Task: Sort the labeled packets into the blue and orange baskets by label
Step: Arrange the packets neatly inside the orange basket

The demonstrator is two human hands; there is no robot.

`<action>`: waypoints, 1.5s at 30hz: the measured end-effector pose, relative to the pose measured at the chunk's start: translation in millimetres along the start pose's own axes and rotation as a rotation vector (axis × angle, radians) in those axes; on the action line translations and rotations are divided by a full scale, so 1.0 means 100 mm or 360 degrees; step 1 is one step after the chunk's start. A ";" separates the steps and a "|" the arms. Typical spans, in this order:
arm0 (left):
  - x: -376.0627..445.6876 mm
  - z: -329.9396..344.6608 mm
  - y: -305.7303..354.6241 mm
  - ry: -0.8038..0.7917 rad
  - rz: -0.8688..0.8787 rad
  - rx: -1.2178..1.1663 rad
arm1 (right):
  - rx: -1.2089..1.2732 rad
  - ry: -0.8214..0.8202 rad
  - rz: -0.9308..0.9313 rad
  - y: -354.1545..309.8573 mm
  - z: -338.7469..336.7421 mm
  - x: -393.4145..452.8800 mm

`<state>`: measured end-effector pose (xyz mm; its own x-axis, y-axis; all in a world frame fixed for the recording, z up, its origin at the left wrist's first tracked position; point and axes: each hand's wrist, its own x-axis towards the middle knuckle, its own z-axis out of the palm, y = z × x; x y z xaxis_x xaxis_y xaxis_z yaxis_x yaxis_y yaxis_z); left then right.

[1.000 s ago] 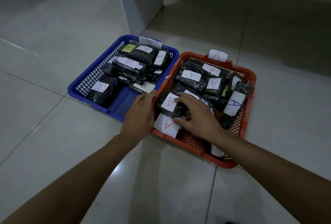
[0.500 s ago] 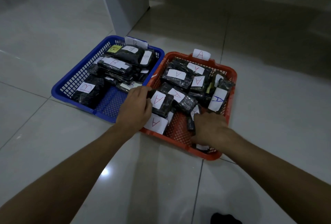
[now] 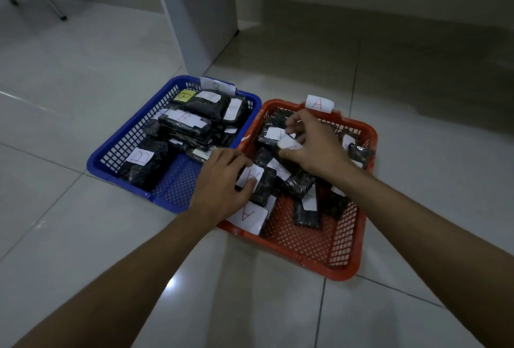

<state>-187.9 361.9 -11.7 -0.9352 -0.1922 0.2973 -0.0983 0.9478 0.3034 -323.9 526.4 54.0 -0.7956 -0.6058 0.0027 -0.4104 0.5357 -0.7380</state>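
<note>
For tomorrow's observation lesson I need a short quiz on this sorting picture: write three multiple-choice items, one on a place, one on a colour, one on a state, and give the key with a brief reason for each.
1. Where does the blue basket stand relative to the orange basket?
A. On top of it
B. On the person's left of it, side by side on the floor
C. Behind it, against the wall

2. What colour is the letter on the tag at the orange basket's far rim?
A. Red
B. Green
C. Black

3. What is the right hand doing?
A. Lying flat on the floor
B. Hanging idle outside the baskets
C. Pinching a white-labelled packet over the orange basket

Key: B, the baskets sit rim to rim on the tiles, blue to the left. A, the tag shows a red A. C, the thumb and fingers close round the packet above the pile.
</note>
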 end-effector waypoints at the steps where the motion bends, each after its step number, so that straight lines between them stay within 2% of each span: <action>1: 0.00 0.00 -0.02 -0.0001 -0.0027 -0.0005 | -0.0007 -0.0030 -0.0074 -0.02 0.08 0.10; 4: -0.03 0.02 -0.07 -0.0012 -0.0151 -0.0037 | -0.0050 -0.0079 -0.0216 -0.01 0.32 0.36; 9: -0.04 0.08 -0.05 -0.0026 -0.0263 -0.0088 | 0.0016 -0.0161 -0.0268 0.18 0.57 0.47; 13: -0.02 0.08 -0.02 -0.0020 -0.0272 -0.0102 | 0.0228 -0.0224 -0.0296 0.20 0.51 0.43; 15: -0.01 0.06 -0.02 -0.0025 -0.0273 -0.0125 | 0.0215 -0.0080 -0.0244 0.14 0.38 0.32; 17: 0.00 0.04 -0.01 -0.0012 -0.0224 -0.0121 | 0.0006 0.0090 -0.0072 0.12 0.19 0.11; 18: 0.01 0.04 -0.01 -0.0001 -0.0197 -0.0122 | -0.0141 0.0091 0.0062 0.13 0.09 -0.01; 20: 0.03 0.05 0.01 0.0012 -0.0172 -0.0140 | -0.0495 -0.0154 0.0323 0.18 -0.06 -0.28; 22: 0.05 0.08 0.05 0.0013 -0.0162 -0.0142 | -0.0782 -0.0451 0.0457 0.22 -0.08 -0.53; 24: 0.06 0.10 0.07 0.0027 -0.0156 -0.0128 | -0.0853 -0.0589 0.0493 0.25 0.00 -0.69; 26: 0.06 0.12 0.07 0.0035 -0.0157 -0.0123 | -0.0738 -0.0629 0.0519 0.29 0.11 -0.76; 36: 0.02 0.13 0.04 0.0041 -0.0158 -0.0168 | 0.0607 -0.0230 0.1020 0.52 0.64 -0.71; 40: 0.02 0.14 0.06 0.0050 -0.0177 -0.0188 | 0.0701 -0.0194 0.1010 0.55 0.60 -0.70; 45: 0.01 0.14 0.08 0.0039 -0.0166 -0.0173 | 0.0439 0.0191 0.0856 0.58 0.48 -0.59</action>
<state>-194.7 372.6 -21.3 -0.9132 -0.2957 0.2805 -0.1559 0.8893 0.4299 -279.2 565.3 -21.0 -0.9102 -0.2140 -0.3545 0.1802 0.5660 -0.8044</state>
